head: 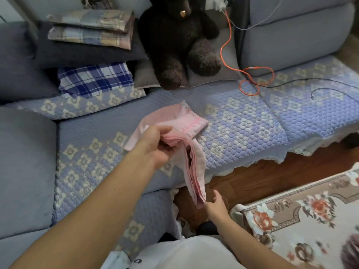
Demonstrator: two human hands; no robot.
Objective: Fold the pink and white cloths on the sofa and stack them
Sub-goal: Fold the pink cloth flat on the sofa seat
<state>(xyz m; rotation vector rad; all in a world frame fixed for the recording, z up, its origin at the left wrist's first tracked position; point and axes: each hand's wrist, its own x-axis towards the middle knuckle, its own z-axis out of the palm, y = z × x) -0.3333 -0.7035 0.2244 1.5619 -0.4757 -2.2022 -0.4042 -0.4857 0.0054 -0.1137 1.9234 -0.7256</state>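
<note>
A pink cloth hangs from my left hand, which grips its bunched upper part above the sofa seat. Part of the cloth still lies on the seat behind my hand, and a long strip dangles past the seat's front edge. My right hand is low near the floor, fingers relaxed, right beside the strip's bottom end; whether it touches the cloth I cannot tell. No white cloth shows on the sofa.
A dark teddy bear sits on a grey cushion at the back. Folded plaid cloths lie on a dark pillow, with a blue checked cloth below. An orange cable trails across the seat. A floral rug lies bottom right.
</note>
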